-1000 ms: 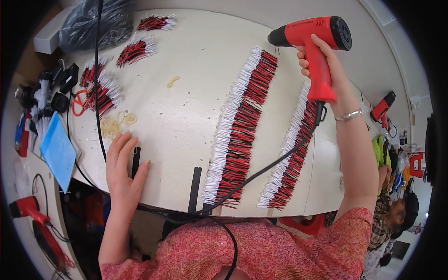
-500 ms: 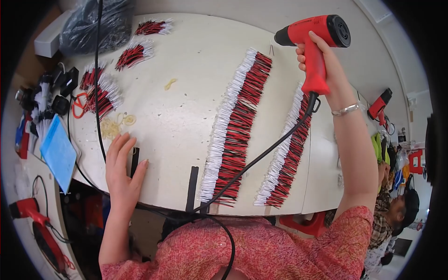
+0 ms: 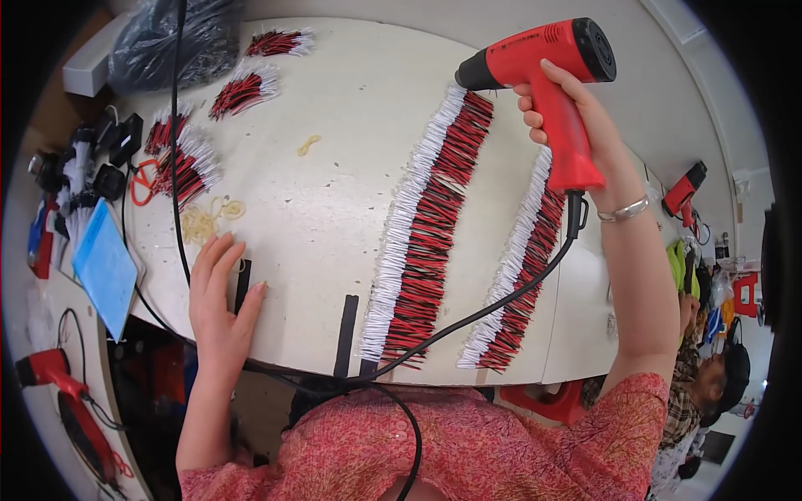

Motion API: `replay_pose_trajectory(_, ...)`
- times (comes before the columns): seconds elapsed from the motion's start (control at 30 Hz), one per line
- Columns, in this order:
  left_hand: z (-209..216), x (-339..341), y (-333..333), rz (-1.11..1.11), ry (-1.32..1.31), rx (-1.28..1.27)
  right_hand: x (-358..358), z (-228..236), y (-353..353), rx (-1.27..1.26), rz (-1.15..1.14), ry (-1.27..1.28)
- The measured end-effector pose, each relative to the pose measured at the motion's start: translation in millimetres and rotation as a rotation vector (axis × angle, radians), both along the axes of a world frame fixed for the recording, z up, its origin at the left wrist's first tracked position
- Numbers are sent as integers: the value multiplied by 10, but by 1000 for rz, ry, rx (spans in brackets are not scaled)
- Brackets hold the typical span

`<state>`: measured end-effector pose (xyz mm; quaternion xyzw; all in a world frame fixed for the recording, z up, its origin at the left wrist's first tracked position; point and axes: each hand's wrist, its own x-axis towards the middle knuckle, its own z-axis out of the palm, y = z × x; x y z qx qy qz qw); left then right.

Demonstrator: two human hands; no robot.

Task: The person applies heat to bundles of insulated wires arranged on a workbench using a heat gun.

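My right hand (image 3: 576,108) is wrapped round the handle of a red heat gun (image 3: 535,58) with a black nozzle. The nozzle points left, at the far end of a long row of red and black wires with white ends (image 3: 418,242). To the right of it lies a second such row (image 3: 526,259), partly covered by the gun and its black cord (image 3: 476,316). Resting near the table's front left edge, my left hand (image 3: 219,301) has its fingers spread and holds nothing. Pale rubber bands (image 3: 200,224) lie just beyond its fingertips.
Bundles of wires (image 3: 244,90) lie at the far left, near orange-handled scissors (image 3: 144,182) and a blue booklet (image 3: 104,267). A black bag (image 3: 175,46) stands behind them. Black strips (image 3: 346,336) mark the front edge. At far right a person (image 3: 710,376) sits near another heat gun (image 3: 685,188).
My right hand has moved the heat gun to the left, so its nozzle now meets the far end of the longer wire row. The cord has shifted with it. My left hand stays put.
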<state>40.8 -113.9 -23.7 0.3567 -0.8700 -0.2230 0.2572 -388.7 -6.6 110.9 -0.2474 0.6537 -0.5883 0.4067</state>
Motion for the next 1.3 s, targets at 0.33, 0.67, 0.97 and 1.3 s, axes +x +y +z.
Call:
replay_pose_trajectory(0.33,-23,-12,-24,-4,17,-3,-78,5,-81,35,-35,96)
replay_pose_trajectory(0.67,-71,26,-29,-7,46,-24,278,119,159,98,-16,79)
replay_pose_trajectory(0.97,-80,14,-13,7,104,-34,689,231,564,139,56,5)
replay_pose_trajectory(1.3,-128,28,-28,16,131,-103,1511,343,992,203,90,16)
